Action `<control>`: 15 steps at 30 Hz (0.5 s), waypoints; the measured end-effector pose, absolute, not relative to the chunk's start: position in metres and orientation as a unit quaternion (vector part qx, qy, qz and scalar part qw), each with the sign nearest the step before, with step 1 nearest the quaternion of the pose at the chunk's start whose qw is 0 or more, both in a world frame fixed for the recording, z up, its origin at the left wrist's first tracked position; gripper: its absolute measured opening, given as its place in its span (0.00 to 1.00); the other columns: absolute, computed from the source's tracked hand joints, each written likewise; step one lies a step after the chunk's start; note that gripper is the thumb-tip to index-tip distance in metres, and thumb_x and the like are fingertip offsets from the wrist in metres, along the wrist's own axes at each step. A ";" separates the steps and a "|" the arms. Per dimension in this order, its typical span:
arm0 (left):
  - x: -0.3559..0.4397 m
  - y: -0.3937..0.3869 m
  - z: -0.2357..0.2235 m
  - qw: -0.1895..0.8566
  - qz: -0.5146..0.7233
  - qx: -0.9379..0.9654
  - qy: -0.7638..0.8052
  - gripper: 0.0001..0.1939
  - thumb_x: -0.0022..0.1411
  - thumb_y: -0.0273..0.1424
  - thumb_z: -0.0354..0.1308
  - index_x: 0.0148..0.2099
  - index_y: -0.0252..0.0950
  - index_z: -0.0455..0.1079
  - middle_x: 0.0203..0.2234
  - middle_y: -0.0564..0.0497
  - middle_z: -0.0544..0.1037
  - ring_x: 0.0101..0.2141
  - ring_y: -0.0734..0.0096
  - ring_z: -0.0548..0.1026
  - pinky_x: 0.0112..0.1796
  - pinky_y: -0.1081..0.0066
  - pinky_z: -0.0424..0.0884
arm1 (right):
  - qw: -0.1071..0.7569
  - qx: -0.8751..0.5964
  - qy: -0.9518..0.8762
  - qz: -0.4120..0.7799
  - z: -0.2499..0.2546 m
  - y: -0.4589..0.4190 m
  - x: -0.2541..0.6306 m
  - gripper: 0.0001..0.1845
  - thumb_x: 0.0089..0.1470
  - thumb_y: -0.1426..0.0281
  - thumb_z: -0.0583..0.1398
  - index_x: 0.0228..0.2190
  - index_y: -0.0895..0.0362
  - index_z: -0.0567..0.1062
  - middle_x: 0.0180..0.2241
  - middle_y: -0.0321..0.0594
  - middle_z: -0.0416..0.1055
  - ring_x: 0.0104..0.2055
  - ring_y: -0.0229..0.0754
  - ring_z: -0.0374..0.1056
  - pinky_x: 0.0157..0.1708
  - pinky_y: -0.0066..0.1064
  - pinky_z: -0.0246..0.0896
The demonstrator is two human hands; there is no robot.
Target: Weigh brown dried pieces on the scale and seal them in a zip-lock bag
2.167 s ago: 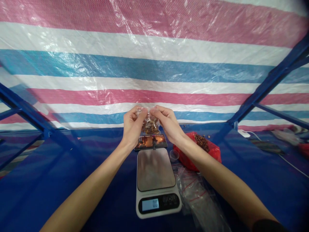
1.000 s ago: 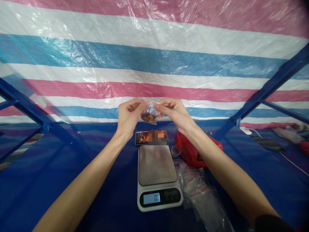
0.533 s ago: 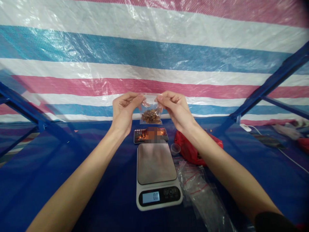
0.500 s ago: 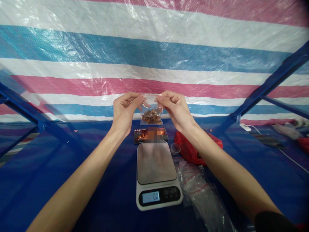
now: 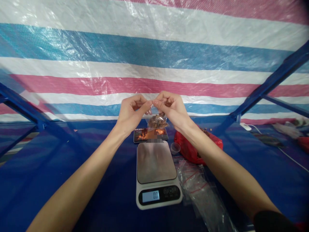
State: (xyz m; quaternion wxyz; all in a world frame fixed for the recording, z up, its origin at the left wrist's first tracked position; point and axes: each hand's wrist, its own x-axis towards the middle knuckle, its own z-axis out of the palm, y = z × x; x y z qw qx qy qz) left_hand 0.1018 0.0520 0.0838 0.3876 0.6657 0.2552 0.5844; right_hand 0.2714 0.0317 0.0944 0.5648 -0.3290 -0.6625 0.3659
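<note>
A small clear zip bag [image 5: 157, 122] with brown pieces in its lower part hangs between my hands, above the far end of the scale. My left hand [image 5: 135, 111] pinches the bag's top edge between thumb and fingers. Right beside it, my right hand [image 5: 172, 108] pinches the same edge, the two thumb tips almost touching. My fingers hide most of the bag's top. Below stands a white kitchen scale [image 5: 156, 164] with a bare metal plate, its display reading 0.0.
Behind the scale lies a phone [image 5: 140, 135] with a lit screen. To the right are a small clear cup [image 5: 175, 148], a red bag [image 5: 188, 151] with brown bits and a pile of clear zip bags [image 5: 200, 190]. A striped tarp [image 5: 145, 54] and blue frame bars [image 5: 270, 77] enclose the blue surface.
My hands have come together along the bag's top edge, the left one moving right. The bag has shifted slightly right and down, and its top is now mostly covered by fingers.
</note>
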 end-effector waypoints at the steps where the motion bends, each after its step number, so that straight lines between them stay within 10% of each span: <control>1: 0.100 0.052 0.086 0.386 0.576 0.672 0.258 0.18 0.57 0.42 0.75 0.26 0.36 0.76 0.21 0.51 0.78 0.23 0.73 0.75 0.28 0.72 0.72 | 0.561 -0.332 -0.666 0.362 0.095 0.033 0.274 0.25 0.52 0.48 0.72 0.25 0.53 0.74 0.21 0.33 0.68 0.23 0.36 0.60 0.24 0.31 0.54; 8: 0.090 0.055 0.095 0.352 0.579 0.684 0.269 0.12 0.56 0.37 0.76 0.26 0.37 0.81 0.20 0.50 0.79 0.21 0.72 0.75 0.25 0.71 0.71 | 0.518 -0.319 -0.690 0.392 0.103 0.035 0.289 0.17 0.53 0.55 0.73 0.28 0.55 0.81 0.26 0.39 0.78 0.24 0.40 0.71 0.23 0.33 0.66; 15: 0.088 0.057 0.094 0.341 0.578 0.683 0.289 0.16 0.53 0.38 0.77 0.23 0.36 0.76 0.18 0.52 0.76 0.20 0.74 0.71 0.22 0.74 0.64 | 0.506 -0.343 -0.694 0.380 0.104 0.033 0.289 0.16 0.55 0.57 0.71 0.27 0.57 0.81 0.26 0.41 0.80 0.14 0.34 0.64 0.12 0.29 0.54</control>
